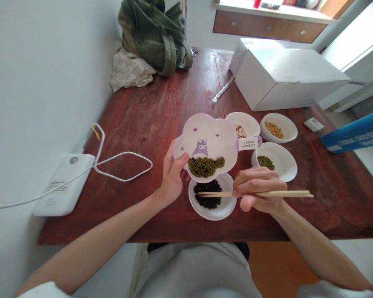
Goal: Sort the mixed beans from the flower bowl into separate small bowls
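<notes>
My left hand [174,171] grips the left rim of a flower-shaped white bowl [217,136] with a lilac edge and a labelled handle. The bowl is tilted, and green beans [206,166] with some dark ones among them lie along its lower side. Below it stands a round white bowl [226,207] of black beans [208,200]. A pair of wooden chopsticks [286,194] is pinched in my right hand [259,188], their tips over the black beans. Just beyond that hand sits a white bowl [287,163] with small green beans [265,162].
Behind are a bowl [247,118] with pale and reddish pieces and a bowl [290,128] of yellow beans. A white box [282,78], green bag [155,37] and blue roll [357,132] surround the table [168,107]. A white power bank [66,186] with a cable lies left.
</notes>
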Motion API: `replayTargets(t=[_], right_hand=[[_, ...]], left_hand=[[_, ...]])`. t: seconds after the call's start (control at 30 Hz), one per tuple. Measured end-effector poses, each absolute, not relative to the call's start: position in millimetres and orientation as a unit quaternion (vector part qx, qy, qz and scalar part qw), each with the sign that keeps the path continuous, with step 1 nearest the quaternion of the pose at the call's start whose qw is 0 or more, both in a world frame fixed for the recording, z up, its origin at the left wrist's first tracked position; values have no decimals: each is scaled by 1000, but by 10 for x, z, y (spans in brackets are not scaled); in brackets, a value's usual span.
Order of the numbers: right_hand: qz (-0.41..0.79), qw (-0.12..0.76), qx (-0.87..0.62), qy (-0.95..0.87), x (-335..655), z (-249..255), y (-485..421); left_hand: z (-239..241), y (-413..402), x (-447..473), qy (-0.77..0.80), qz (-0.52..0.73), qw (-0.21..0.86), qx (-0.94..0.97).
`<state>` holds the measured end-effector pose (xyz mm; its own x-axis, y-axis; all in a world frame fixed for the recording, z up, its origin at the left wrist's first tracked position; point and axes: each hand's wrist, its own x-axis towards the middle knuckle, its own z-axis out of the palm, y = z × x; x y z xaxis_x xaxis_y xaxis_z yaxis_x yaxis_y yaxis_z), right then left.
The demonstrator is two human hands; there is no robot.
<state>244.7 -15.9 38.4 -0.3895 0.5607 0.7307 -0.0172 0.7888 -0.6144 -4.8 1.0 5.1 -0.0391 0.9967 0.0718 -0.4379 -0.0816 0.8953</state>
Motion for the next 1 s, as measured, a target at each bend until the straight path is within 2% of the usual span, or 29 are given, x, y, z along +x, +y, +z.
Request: replayTargets(t=[0.37, 0.67, 1.0], right_hand=[[387, 329, -181, -842, 2344, 636, -193], [454, 356, -216, -787, 2461, 551, -245], [472, 334, -229, -783, 2545, 543, -266]], left_hand=[[-1, 13, -48, 364, 624, 574, 385], [-49, 8, -52, 378, 625, 567, 380], [0, 29, -25, 393, 627, 574, 352]])
